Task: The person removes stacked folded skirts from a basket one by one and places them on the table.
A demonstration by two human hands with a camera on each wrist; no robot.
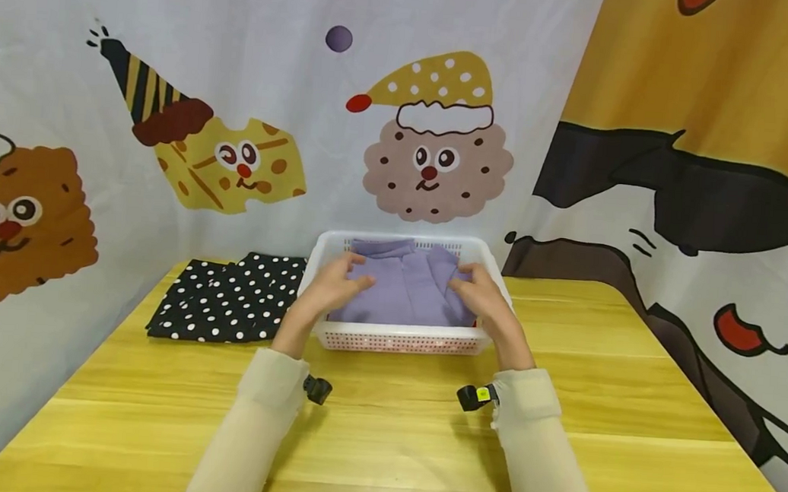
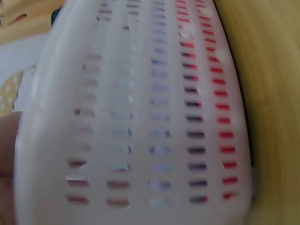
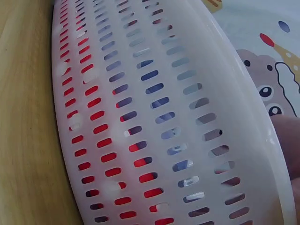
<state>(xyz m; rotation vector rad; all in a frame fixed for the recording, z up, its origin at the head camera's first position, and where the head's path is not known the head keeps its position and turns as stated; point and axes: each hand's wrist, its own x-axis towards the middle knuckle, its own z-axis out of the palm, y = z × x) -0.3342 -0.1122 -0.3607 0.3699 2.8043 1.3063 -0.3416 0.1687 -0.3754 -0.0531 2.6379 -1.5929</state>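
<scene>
A folded purple garment (image 1: 398,288) lies in a white perforated plastic basket (image 1: 404,342) at the back of the table. Over the basket's left side, my left hand (image 1: 333,284) rests at the garment's edge, thumb spread from the fingers. Mirroring it, my right hand (image 1: 486,297) touches the garment's right part from over the other side. The fingertips of both hands are partly hidden against the cloth. Both wrist views are mostly filled by the slotted basket wall (image 3: 154,117), with red and dark cloth showing through the lower slots.
Left of the basket lies a folded black garment with white polka dots (image 1: 232,299), close against it. The basket stands on a yellow wood-grain table (image 1: 394,444). Directly behind hangs a curtain (image 1: 278,32) printed with cartoon food figures.
</scene>
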